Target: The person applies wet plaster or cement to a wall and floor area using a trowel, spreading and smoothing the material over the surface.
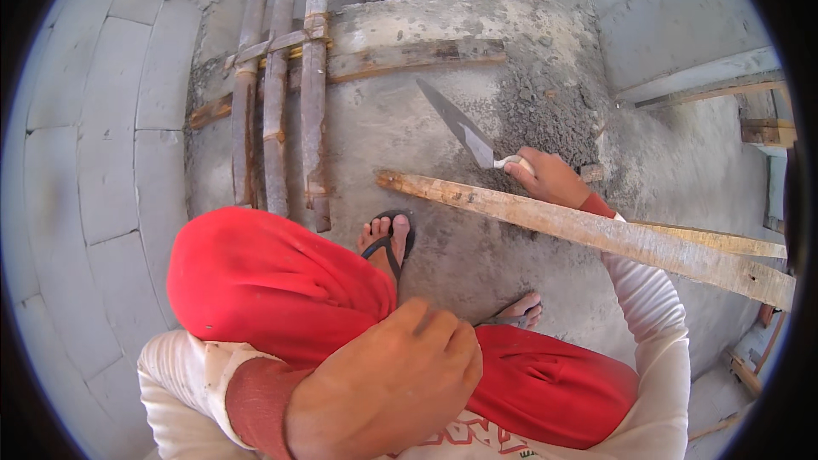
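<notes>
My right hand (552, 177) is wrapped round the pale handle of a pointed trowel (464, 129). Its blade points to the far left, low over the floor beside a heap of wet grey mortar (545, 111). Close to my chest, in front of my red-trousered knees, my left hand (392, 383) is closed with its fingers curled under. Whatever it may hold is hidden by the back of the hand. Slanting in front of my right forearm is a long wooden plank (588, 234), which partly covers that arm.
Several bamboo poles (274, 111), tied by a crosspiece, stand at the left. Behind them a timber batten (417, 58) lies across the concrete floor (366, 132). A grey block wall (106, 145) rises at the left; more timber (716, 89) juts out at the right. My sandalled feet (392, 238) rest on the floor.
</notes>
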{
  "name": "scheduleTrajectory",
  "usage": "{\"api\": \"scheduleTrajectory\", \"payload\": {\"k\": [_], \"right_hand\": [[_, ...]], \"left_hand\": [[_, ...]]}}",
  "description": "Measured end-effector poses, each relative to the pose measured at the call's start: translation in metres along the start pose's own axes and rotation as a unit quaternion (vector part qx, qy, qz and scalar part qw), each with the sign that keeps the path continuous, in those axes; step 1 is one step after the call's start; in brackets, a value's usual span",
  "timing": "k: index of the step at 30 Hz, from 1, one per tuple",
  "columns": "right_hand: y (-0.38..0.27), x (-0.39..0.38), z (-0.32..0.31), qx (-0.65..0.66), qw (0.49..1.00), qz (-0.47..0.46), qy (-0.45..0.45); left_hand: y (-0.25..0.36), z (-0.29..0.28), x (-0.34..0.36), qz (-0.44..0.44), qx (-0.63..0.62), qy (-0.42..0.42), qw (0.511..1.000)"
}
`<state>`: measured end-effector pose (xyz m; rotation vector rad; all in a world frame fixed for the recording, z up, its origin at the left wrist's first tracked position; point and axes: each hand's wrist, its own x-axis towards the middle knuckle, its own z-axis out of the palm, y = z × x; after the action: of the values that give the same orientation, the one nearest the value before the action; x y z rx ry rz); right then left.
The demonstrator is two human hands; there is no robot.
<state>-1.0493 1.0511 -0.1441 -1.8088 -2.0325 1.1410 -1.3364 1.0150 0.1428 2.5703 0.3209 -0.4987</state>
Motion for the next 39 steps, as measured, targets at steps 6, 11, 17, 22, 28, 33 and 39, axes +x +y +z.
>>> {"api": "scheduleTrajectory", "payload": {"k": [6, 11, 17, 22, 28, 33, 39], "right_hand": [[0.053, -0.048, -0.011, -0.041, 0.996, 0.076, 0.026], [0.071, -0.05, -0.065, 0.028, 0.989, 0.143, 0.033], [0.028, -0.05, -0.053, 0.029, 0.997, 0.058, -0.052], [0.05, -0.037, -0.052, -0.08, 0.993, -0.019, -0.086], [0.051, -0.011, -0.073, -0.168, 0.977, -0.056, -0.121], [0.055, -0.009, -0.093, -0.185, 0.973, -0.063, -0.123], [0.072, -0.02, -0.125, -0.153, 0.98, -0.001, -0.129]], "left_hand": [[-0.003, -0.002, 0.0, 0.011, -0.004, 0.006, 1.0], [-0.007, -0.001, 0.001, 0.024, -0.003, -0.002, 1.0], [-0.004, -0.002, 0.003, 0.022, 0.014, -0.032, 0.999], [-0.005, -0.004, 0.012, 0.015, -0.014, -0.026, 0.999], [-0.015, -0.006, 0.026, 0.002, -0.027, -0.033, 0.999], [-0.022, -0.021, 0.037, -0.056, -0.075, -0.078, 0.993], [-0.042, -0.01, 0.056, -0.04, -0.104, -0.096, 0.989]]}}
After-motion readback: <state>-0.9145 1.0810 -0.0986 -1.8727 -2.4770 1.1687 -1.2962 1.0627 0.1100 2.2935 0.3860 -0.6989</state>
